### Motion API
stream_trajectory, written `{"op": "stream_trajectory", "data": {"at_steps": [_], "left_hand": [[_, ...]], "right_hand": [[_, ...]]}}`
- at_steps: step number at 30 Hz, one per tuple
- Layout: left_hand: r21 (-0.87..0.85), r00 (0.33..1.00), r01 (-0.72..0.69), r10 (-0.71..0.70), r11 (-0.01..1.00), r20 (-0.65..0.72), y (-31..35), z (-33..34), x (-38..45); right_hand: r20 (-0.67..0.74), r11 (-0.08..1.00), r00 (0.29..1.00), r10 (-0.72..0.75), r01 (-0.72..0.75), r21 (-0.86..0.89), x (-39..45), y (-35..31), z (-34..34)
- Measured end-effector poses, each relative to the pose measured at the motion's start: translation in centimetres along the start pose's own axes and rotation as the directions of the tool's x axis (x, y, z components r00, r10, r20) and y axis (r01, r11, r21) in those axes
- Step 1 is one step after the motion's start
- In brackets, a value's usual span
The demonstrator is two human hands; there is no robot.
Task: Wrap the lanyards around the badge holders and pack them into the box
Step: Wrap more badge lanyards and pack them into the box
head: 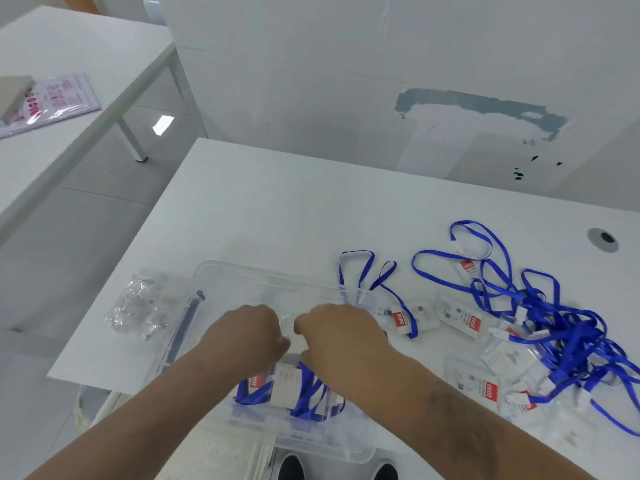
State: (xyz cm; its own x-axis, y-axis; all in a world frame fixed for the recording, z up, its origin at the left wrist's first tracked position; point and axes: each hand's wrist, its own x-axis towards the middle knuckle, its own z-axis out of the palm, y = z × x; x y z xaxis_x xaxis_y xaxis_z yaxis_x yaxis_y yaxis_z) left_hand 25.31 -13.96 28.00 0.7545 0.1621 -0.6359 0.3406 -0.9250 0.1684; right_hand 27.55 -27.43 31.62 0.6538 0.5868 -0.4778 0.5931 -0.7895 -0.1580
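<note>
Table: a white table [277,209] carries everything; the clear box sits at its near edge and overhangs it slightly.
Box: a clear plastic box [221,275], open at the top, lies left of the loose pile.
Left hand: the left hand [251,332] is over the middle of the box, fingers curled inward and knuckles up; what they press on is hidden, so whether they grip anything cannot be told.
Right hand: the right hand [337,336] is just beside the left one, also over the box, fingers bent down toward a pale, blurred piece between the two hands; whether the grip is closed cannot be told.
Wrapped badge holders: two badge holders [277,389] bound with blue strap lie inside the box at its near end, below the wrists.
Loose lanyard: one blue lanyard [367,271] loops from the box's far right corner out to a badge holder [405,318] lying just right of the box.
Pile: a tangle of blue lanyards [554,317] and clear holders with red labels covers the right side of the table.
Bag: a crumpled clear plastic bag [138,306] lies left of the box.
Far left: a second white table [86,46] carries a pink printed packet [59,98].
</note>
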Motion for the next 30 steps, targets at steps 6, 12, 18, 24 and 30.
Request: {"op": "stream_trajectory", "data": {"at_steps": [6,12,18,24,30], "left_hand": [[-0.346,0.945,-0.226,0.118,0.910,-0.306,5.0,-2.9,-5.1],[-0.380,0.887,-0.420,0.284,0.824,-0.364,15.0,-0.5,-7.4],[-0.177,0.899,-0.434,0.410,0.883,-0.157,22.7,6.6,-3.3],[0.145,0.906,-0.419,0.424,0.896,-0.006,25.8,13.8,1.8],[0.345,0.896,-0.402,0.442,0.848,-0.042,26.7,16.0,3.7]], "right_hand": [[-0.332,0.886,0.911,0.244,-0.071,0.458,-7.6,7.7,-2.5],[-0.167,0.819,0.866,0.471,-0.359,0.447,-12.4,18.3,2.3],[0.003,0.839,0.880,0.475,-0.454,0.300,-13.9,23.7,9.4],[0.015,0.917,0.927,0.375,-0.373,0.139,-12.4,24.6,13.8],[-0.027,0.944,0.946,0.323,-0.320,0.073,-11.9,25.9,16.2]]}}
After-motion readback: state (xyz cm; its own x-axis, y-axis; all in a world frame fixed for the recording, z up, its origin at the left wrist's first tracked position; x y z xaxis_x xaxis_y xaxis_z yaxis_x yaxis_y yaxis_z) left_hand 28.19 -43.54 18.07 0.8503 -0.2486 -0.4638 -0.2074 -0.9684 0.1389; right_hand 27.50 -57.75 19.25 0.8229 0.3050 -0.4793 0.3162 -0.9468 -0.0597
